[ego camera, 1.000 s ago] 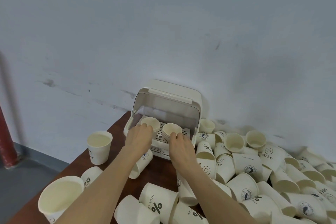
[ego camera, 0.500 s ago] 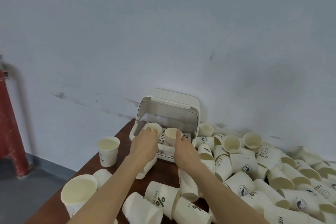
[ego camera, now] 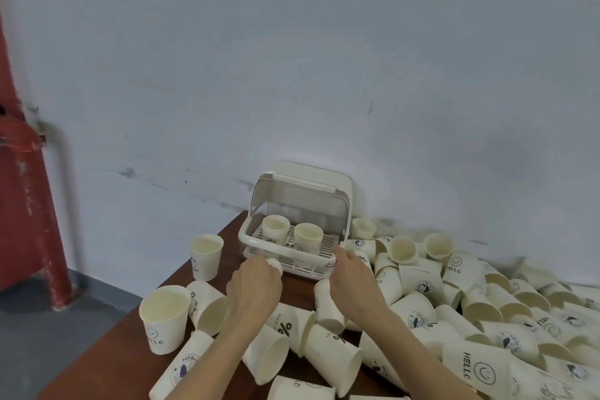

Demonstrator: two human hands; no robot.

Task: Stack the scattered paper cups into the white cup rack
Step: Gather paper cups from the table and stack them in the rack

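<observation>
progress: early; two upright paper cups in the white cup rack, almost everything else not yet racked.
racked cups: left racked cup and right racked cup stand side by side on the slatted tray, mouths up, near each other; whether each is one cup or a nested stack, cannot tell for sure (rims look layered).
rack: sits at the back of the counter against the wall, clear domed lid flipped up and open; tray room left in front of and beside the two cups.
left: most of the job; big pile of paper cups heaped to the right of the rack, mostly tipped on their sides, plus loose ones on the near counter.
left hand: left hand just in front of the rack's left corner, fingers curled; a small white rim shows at its fingertips, so it seems to grip a lying cup, but mostly hidden; cannot tell for sure.
right hand: right hand at the rack's right front corner, index finger out toward the tray edge, nothing visibly held; grip loose.
other things: upright cup left of rack; larger upright HELLO cup near the counter's left edge; lying "%" cup between the forearms; red pipe at far left by the wall.
in the way: lying cups crowd the space in front of the rack and under both arms; pile presses up to the rack's right side, likely to roll or slide if knocked.
</observation>
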